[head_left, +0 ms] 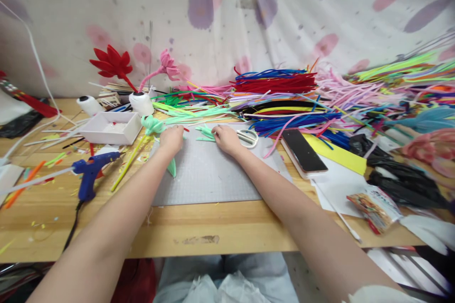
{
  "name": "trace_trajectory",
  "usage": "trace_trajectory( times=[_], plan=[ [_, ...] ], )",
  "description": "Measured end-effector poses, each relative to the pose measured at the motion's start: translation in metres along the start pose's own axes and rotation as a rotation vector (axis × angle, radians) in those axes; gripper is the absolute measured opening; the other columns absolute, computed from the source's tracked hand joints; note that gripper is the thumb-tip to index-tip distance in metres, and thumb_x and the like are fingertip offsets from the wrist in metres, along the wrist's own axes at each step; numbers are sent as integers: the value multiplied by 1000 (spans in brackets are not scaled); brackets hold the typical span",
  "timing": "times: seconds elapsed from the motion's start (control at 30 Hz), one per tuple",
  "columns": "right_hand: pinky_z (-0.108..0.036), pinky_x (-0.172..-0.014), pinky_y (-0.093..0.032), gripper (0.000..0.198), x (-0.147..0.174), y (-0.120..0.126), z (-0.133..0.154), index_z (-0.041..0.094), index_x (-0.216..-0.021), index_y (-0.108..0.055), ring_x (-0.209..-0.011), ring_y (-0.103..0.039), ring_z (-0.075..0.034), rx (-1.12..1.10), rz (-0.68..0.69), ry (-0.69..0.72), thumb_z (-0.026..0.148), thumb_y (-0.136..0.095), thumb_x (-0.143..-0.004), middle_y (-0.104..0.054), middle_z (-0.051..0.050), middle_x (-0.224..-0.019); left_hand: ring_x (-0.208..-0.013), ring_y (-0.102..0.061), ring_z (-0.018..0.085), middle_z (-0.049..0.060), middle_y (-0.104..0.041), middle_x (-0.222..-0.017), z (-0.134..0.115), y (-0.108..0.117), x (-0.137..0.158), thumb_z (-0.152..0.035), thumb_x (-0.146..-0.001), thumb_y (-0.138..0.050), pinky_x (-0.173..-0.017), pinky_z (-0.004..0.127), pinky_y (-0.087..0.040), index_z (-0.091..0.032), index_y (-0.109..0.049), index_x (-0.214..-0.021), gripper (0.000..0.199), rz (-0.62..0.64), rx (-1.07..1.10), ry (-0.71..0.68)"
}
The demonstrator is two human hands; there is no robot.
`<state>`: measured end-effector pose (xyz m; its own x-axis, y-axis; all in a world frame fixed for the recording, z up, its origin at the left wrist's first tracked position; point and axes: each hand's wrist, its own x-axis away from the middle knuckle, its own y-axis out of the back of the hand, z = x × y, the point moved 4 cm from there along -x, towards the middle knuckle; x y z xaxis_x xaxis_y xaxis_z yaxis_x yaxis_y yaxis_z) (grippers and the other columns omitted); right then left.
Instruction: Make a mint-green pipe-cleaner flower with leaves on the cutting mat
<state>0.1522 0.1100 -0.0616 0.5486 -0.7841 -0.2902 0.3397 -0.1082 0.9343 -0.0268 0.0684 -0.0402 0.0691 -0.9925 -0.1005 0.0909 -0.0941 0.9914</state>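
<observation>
My left hand (171,139) rests curled over the left part of the grey cutting mat (213,177). A mint-green petal (172,167) sticks out below it, and a small red tip shows at its fingers; what is inside the grip is hidden. Just left of it lies a mint-green pipe-cleaner flower (152,125) on a yellow-green stem (130,163). My right hand (227,140) has its fingers closed at the ends of mint-green pipe-cleaner pieces (205,133) on the mat. Beside that hand are white-handled scissors (249,138), their blades hidden.
A blue glue gun (90,173) with its cord lies left, near a white box (113,128). Red (112,62) and pink (168,65) flowers stand in a white spool (141,103). Bundled pipe cleaners (275,83) line the back. Rightward lie a phone (304,151) and a snack packet (375,208).
</observation>
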Motion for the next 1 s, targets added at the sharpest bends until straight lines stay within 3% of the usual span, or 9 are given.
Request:
trace_trajectory(
  times=[0.3,0.43,0.53,0.63,0.73,0.93,1.0],
  plan=[
    [-27,-77,-36,26,20,6,-8,18,-96,-59,-91,-50,-18,-96,28,143,12,-45,-75,-59,-7,-94,-94,-55,25,12,-61,-97,7,-5,-5,-12,-76,-35,-73,33,-42,-16,-59,-92,29,105,-48,-170],
    [-29,-78,-37,21,21,7,-13,18,-95,-60,-91,-50,-19,-132,-61,115,23,-48,-78,-58,-7,-93,-93,-56,26,13,-60,-98,9,5,-8,-15,-75,-40,-72,33,-42,-15,-58,-95,27,20,-47,-122],
    [-28,-76,-37,22,4,13,-18,17,-95,-59,-88,-51,-17,-134,-110,53,25,-44,-81,-59,-7,-93,-93,-56,24,11,-60,-100,5,17,-12,-19,-75,-41,-74,32,-42,-17,-56,-98,28,-69,49,-11],
    [-27,-76,-38,25,-25,17,-27,18,-97,-59,-90,-51,-18,-87,-89,-22,22,-38,-84,-59,-7,-97,-91,-57,21,7,-61,-99,-8,19,-16,-21,-74,-43,-73,29,-42,-20,-55,-104,32,-33,219,42],
    [-29,-76,-38,28,-54,11,-39,20,-101,-59,-94,-50,-20,38,0,-68,20,-36,-84,-58,-9,-101,-93,-56,21,9,-58,-105,-19,11,-18,-19,-72,-45,-77,29,-42,-18,-51,-113,42,-1,312,55],
    [-32,-82,-35,45,-92,-5,-40,16,-127,-42,-106,-41,-23,226,19,122,14,-33,-83,-49,-12,-123,-105,-50,25,13,-52,-114,-17,-6,-16,-19,-74,-44,-85,34,-40,-17,-52,-115,41,-52,355,120],
    [-33,-80,-35,44,-103,-9,-33,16,-125,-44,-104,-42,-23,265,56,136,13,-33,-83,-52,-12,-120,-105,-50,25,13,-52,-114,-15,-8,-15,-19,-73,-46,-87,34,-40,-16,-51,-116,43,-32,380,113]
  ],
)
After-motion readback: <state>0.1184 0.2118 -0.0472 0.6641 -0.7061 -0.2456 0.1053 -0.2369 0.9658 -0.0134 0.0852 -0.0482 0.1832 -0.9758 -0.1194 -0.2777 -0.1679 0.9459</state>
